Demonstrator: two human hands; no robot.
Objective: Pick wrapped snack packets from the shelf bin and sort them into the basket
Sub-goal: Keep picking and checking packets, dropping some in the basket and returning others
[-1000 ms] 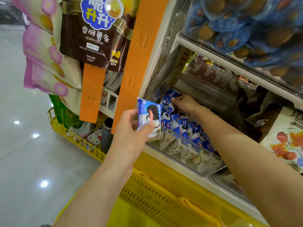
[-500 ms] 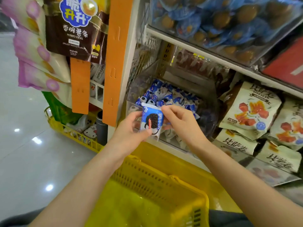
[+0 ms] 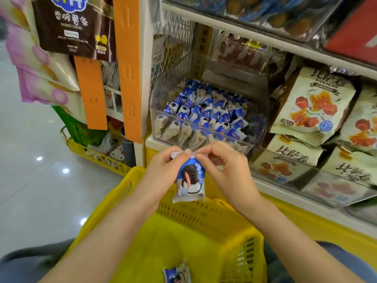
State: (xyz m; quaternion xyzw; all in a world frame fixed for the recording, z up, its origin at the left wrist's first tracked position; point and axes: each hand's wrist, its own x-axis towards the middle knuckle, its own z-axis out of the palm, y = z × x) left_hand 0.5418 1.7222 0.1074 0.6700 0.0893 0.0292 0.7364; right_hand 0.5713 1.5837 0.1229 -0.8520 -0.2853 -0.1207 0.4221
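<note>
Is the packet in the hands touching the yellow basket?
Apart. The head view shows the packet hanging from both hands above the basket, over its open inside.

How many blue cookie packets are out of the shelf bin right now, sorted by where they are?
Held in both hands over the basket: 1, the held packet, pinched at its top edge by the left hand and right hand.
Lying in the yellow basket: 1, the basket packet.
Total: 2
</note>
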